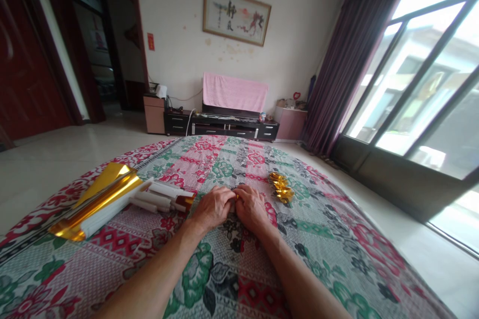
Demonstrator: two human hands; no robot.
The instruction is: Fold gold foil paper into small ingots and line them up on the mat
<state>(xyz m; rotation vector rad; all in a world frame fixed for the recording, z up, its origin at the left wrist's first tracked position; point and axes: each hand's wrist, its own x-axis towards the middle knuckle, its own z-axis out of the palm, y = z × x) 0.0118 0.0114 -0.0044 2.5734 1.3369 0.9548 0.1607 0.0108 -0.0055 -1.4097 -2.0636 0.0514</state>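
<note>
My left hand [214, 208] and my right hand [251, 208] meet low over the tablecloth, with fingers curled and fingertips pressed together. Between the fingertips a tiny bit of gold foil paper [237, 197] shows; the fingers hide the rest of it. To the right of my hands lies a short row of folded gold foil pieces [281, 188]. On the left, sheets of gold foil paper [108, 194] with white backing lie partly curled. Several rolled white paper tubes [159, 197] rest between those sheets and my left hand, with a darker gold piece [185, 202] at their end.
A patterned cloth [318, 259] in red, green and grey covers the round table. Beyond it stands a low black cabinet [224, 129] with a pink towel [235, 90] draped above. Windows [422, 79] and a dark curtain [348, 60] are at the right.
</note>
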